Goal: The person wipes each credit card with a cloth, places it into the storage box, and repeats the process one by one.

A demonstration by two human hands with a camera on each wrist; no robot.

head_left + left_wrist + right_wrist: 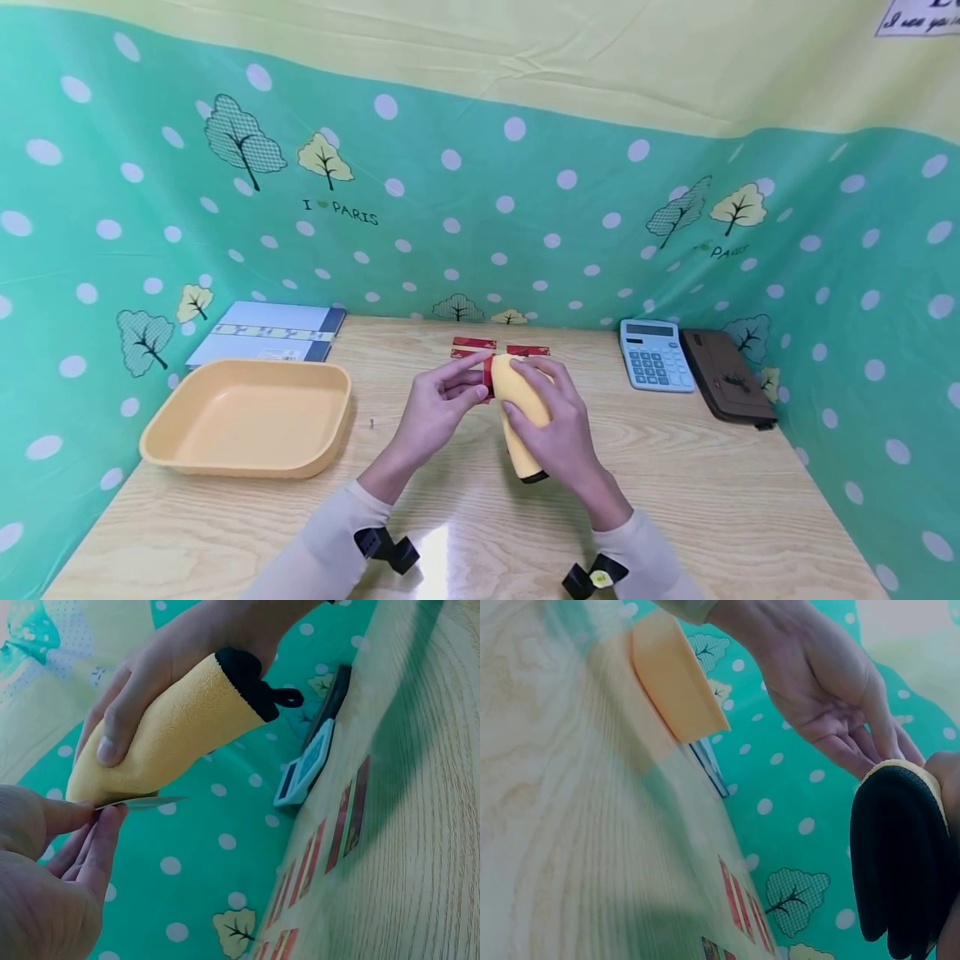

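Observation:
My right hand (555, 421) grips a folded, fuzzy yellow cloth (517, 390) with black trim, held slanted over the table. A black loop shows on its trimmed end in the left wrist view. At the cloth's other end, my left hand (438, 406) pinches a thin red card (488, 372) between thumb and fingertips. Seen edge-on in the left wrist view, the card (154, 802) lies right against the cloth's end. More red cards (474, 344) with pale stripes lie on the table just beyond the hands. Part of the held card is hidden by cloth and fingers.
To the left stands a peach plastic basin (330, 433), with a blue-grey book or folder (255, 315) behind it. A light blue calculator (656, 357) and a dark brown wallet-like case (727, 379) lie at the back right. A green dotted curtain (450, 225) hangs around the wooden table (712, 517).

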